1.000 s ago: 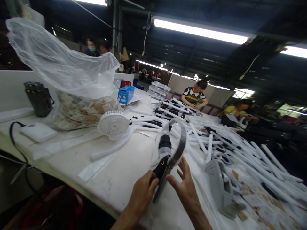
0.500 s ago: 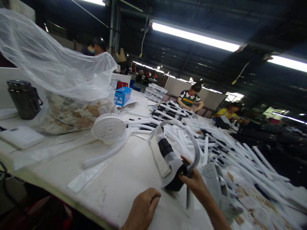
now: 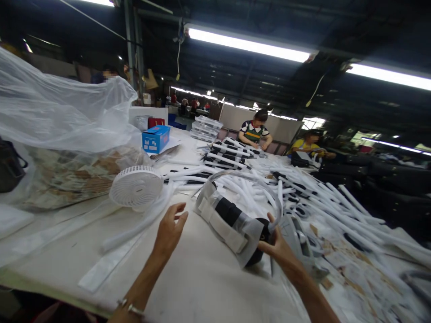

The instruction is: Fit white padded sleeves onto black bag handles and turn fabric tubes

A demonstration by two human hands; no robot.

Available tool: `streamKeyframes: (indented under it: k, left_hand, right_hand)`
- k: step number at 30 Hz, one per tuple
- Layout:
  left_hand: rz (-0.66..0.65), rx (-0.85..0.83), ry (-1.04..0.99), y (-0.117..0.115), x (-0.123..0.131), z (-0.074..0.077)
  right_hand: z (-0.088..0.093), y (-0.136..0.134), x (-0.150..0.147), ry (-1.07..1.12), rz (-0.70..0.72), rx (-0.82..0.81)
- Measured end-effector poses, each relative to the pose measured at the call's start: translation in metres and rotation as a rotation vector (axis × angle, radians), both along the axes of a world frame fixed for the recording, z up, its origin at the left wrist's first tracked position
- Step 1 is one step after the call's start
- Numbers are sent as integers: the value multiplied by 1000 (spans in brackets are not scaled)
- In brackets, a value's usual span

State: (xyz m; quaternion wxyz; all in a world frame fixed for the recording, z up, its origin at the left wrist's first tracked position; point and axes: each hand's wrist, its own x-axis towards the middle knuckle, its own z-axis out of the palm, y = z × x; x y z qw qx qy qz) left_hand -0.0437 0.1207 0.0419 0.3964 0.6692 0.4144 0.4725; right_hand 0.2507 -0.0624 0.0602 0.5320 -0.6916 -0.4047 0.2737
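My right hand [image 3: 276, 247] grips the near end of a black bag-like item [image 3: 230, 213], thumb on the front and fingers behind. White sheets [image 3: 217, 224] and clear film are wrapped around the item. From it rises a big arched loop [image 3: 279, 197] that looks like a handle in pale wrapping. My left hand [image 3: 171, 226] is raised over the table to the left of the item, fingers loosely bent and thumb apart, holding nothing. Close to that hand stands a white fan [image 3: 136, 187]. A long white padded strip [image 3: 134, 229] lies beside the fan.
White-wrapped strips [image 3: 235, 190] are piled across the table's middle and right. A grey tape dispenser [image 3: 296, 237] sits right of my right hand. At left are a large clear plastic bag [image 3: 77, 170] of paper packets and a blue box [image 3: 156, 139]. Two co-workers [image 3: 255, 130] sit opposite.
My left hand has lifted and moved left and away from me, its fingers loosening. The black item now lies more stretched out, still in my right hand. The view has shifted right.
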Motion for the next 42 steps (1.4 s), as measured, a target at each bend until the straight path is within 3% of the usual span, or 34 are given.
streamKeyframes:
  k: [6,11,16,21,26,31,36,39,42]
  left_hand:
    - [-150,-51,22,62,44,-3]
    - [-269,-86,2,83,72,-7]
    - [-359,-46,0,81,74,-5]
    - [-368,-10,92,65,43,-8]
    - [-365,1,184,46,21,-15]
    - [-302,7,287,36,22,-7]
    - [-223,-31,454,21,3,-1]
    - [-284,-109,594,6,-16,-9]
    - [-324,-175,686,-5,-29,-18]
  right_hand:
    - [-48,-4,-37,-405,-381,-19]
    - [-63,-3,-36,-407,-426,-85]
    - [-58,0,-10,-351,-291,-109]
    - [-46,-7,19,-198,-105,-6]
    - [-47,-13,26,7,119,65]
    - [-26,-16,22,74,119,-33]
    - [3,-34,21,203,434,-233]
    - [-5,-42,21,273,544,-384]
    - [-20,-41,24,237,563,-480]
